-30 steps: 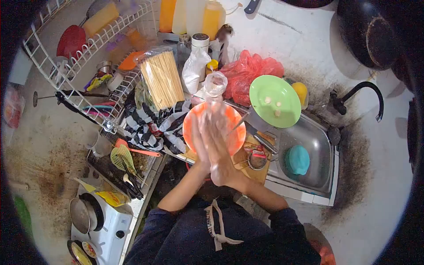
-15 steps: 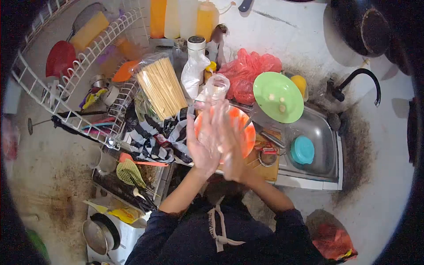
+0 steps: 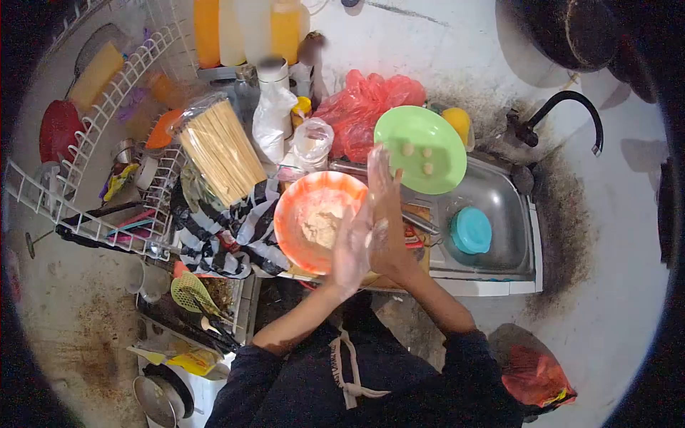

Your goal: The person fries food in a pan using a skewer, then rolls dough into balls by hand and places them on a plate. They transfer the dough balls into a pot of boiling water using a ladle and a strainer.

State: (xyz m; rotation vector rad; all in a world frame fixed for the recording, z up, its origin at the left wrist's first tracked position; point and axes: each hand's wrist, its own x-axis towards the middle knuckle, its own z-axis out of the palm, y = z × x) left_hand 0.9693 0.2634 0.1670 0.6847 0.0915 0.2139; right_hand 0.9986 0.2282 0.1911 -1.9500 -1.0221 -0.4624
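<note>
Left hand (image 3: pixel 349 250) and right hand (image 3: pixel 389 235) palm to palm, right of orange bowl (image 3: pixel 282 221); fingers extended, not pinching; left ones blurred. Best rolled with light, even pressure in small circles. Loose dough (image 3: pixel 319 228) in bowl; three dough balls (image 3: pixel 407 149) on green plate (image 3: pixel 447 158). Any piece between palms hidden; cannot confirm. Right hand covers part of surface behind.

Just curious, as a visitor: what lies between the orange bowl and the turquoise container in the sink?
The head view shows the left hand, the right hand, then a metal handle between the bowl and container.
</note>
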